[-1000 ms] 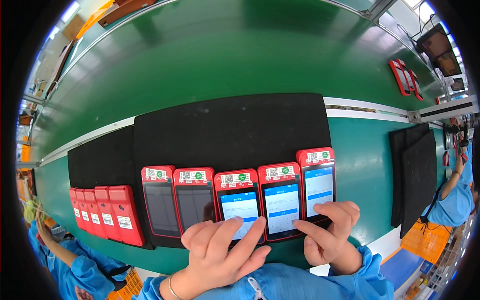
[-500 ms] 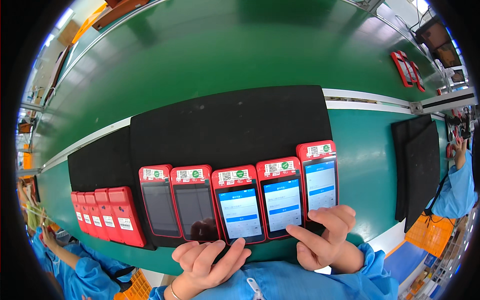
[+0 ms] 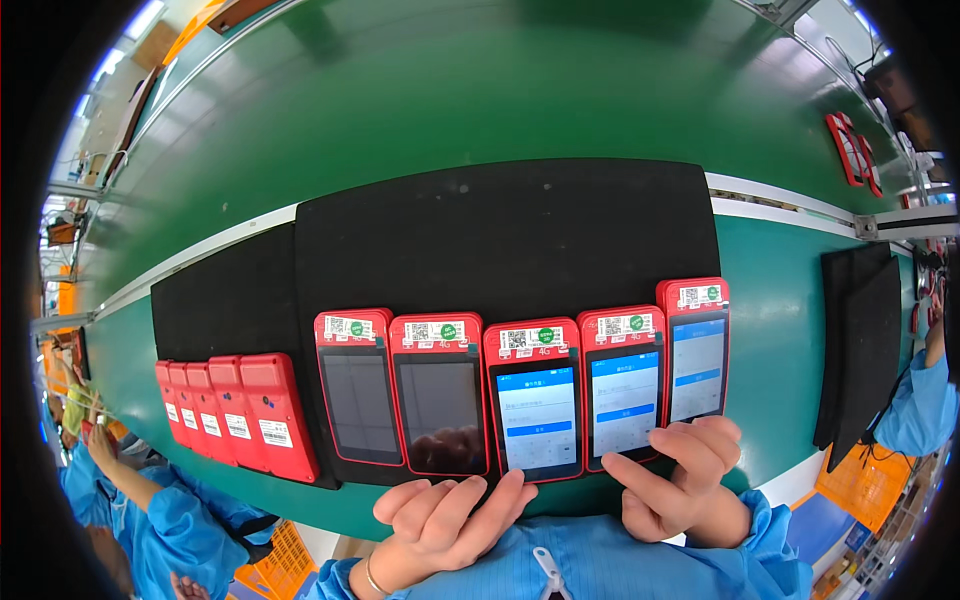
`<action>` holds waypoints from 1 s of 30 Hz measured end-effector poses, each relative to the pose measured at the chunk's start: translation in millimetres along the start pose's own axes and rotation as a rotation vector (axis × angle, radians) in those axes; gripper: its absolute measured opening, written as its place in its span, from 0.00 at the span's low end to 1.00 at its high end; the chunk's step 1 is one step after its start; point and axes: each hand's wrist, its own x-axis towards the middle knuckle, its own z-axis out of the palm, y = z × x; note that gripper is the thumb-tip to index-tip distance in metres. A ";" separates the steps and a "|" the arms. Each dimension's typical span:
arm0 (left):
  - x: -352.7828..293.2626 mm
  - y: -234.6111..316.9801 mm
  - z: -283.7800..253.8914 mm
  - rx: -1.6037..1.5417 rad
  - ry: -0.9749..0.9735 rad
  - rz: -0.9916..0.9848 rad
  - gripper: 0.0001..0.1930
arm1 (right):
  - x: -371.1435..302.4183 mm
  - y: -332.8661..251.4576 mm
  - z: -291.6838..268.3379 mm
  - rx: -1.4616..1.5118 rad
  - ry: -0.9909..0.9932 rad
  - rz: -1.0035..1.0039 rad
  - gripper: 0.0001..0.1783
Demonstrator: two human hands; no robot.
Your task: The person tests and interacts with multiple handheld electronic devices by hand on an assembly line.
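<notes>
Five red handheld payment terminals lie face up in a row. The middle terminal [image 3: 535,400] and the fourth terminal [image 3: 622,385] have lit blue-and-white screens, as does the rightmost terminal [image 3: 697,345]. Dark screens show on the leftmost terminal [image 3: 360,390] and the second terminal [image 3: 438,395]. My left hand [image 3: 455,520] holds nothing, its fingers apart and the index fingertip at the middle terminal's lower edge. My right hand [image 3: 680,480], also holding nothing, has its index fingertip at the fourth terminal's lower left and another finger near the rightmost terminal. I cannot tell whether these fingertips touch.
Black mats [image 3: 500,230] lie under the row on the green table [image 3: 765,300]. Several red terminals [image 3: 240,415] rest face down at left. More black mats [image 3: 860,340] lie at right, and red devices [image 3: 850,150] farther back. People in blue sit on both sides, beside orange crates [image 3: 870,480].
The whole view has shifted, so the table, terminals and hands appear farther right. Both hands stay over the same terminals, with little visible finger movement.
</notes>
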 end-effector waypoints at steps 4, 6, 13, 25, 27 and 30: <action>-1.6 -0.8 -0.3 0.018 -0.018 -0.022 0.17 | 2.6 -1.2 3.4 0.019 0.000 0.008 0.18; -2.1 -1.4 1.5 0.013 -0.012 -0.012 0.17 | 4.4 -1.3 3.2 0.010 -0.027 -0.005 0.18; -0.3 -0.2 1.2 -0.013 -0.013 -0.021 0.17 | 4.5 -1.3 0.7 0.003 -0.027 -0.002 0.18; 0.7 -0.8 1.4 -0.026 -0.035 -0.012 0.17 | 2.5 -0.7 1.5 0.004 -0.037 0.011 0.18; -0.4 -0.8 0.9 -0.008 0.014 -0.003 0.16 | 1.7 -0.6 1.5 0.010 -0.020 -0.002 0.18; 1.5 -0.7 2.4 -0.036 -0.016 -0.014 0.16 | 3.9 -1.0 1.0 0.000 -0.051 0.007 0.18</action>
